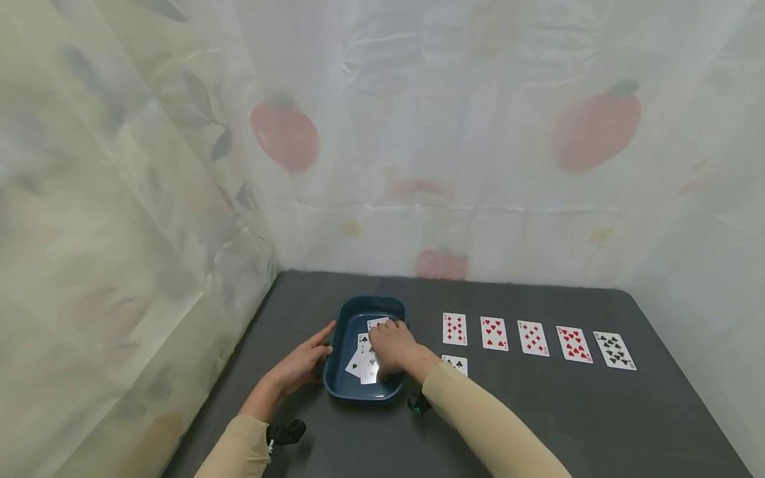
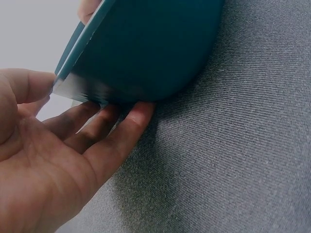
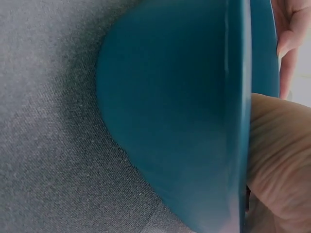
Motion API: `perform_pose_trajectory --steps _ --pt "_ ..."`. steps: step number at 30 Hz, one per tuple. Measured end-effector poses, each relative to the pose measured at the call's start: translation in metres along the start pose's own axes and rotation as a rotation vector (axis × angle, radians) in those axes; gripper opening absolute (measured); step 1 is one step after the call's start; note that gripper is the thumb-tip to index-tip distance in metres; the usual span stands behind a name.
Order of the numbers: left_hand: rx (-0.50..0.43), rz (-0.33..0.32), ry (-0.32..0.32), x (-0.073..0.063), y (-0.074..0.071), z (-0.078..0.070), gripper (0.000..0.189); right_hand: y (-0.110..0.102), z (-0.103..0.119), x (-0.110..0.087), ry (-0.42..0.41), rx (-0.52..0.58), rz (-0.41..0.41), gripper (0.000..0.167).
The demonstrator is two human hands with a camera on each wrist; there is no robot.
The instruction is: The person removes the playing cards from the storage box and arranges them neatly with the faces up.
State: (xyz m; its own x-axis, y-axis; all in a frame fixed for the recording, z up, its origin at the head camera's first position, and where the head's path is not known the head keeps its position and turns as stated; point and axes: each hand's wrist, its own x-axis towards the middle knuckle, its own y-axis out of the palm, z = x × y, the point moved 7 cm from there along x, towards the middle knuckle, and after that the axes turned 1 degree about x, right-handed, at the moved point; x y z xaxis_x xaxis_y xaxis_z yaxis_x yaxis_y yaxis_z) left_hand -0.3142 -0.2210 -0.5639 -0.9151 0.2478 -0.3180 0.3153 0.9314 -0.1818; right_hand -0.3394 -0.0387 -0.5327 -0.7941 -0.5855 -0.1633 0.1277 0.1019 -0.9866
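Left hand (image 1: 301, 365), fingers spread, touches the blue rectangular plastic tray (image 1: 362, 398) at left, probably steadying it; right hand (image 1: 393, 345) covers white paper playing cards (image 1: 368, 373), pinch or not, can't tell.

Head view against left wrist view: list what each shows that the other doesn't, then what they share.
Only the head view: cards inside the blue tray, the row of five face-up cards, the card partly hidden by the right sleeve, the fruit prints on the curtain.

Only the left wrist view: the palm of the left hand and the tray's outer wall beside it.

Both: the left hand touching the tray, and the tabletop. Skin at the left wrist view's top edge is probably the right hand.
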Motion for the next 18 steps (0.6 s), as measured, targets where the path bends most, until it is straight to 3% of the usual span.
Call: perform_pose_trajectory --steps 11,18 --pt "-0.001 0.011 -0.001 -0.001 0.0 0.0 0.062 0.0 0.016 -0.007 -0.106 -0.038 -0.025 0.081" --pt "0.006 0.018 0.007 -0.002 0.0 -0.003 0.062 -0.001 0.028 -0.011 -0.166 0.003 -0.034 0.071"
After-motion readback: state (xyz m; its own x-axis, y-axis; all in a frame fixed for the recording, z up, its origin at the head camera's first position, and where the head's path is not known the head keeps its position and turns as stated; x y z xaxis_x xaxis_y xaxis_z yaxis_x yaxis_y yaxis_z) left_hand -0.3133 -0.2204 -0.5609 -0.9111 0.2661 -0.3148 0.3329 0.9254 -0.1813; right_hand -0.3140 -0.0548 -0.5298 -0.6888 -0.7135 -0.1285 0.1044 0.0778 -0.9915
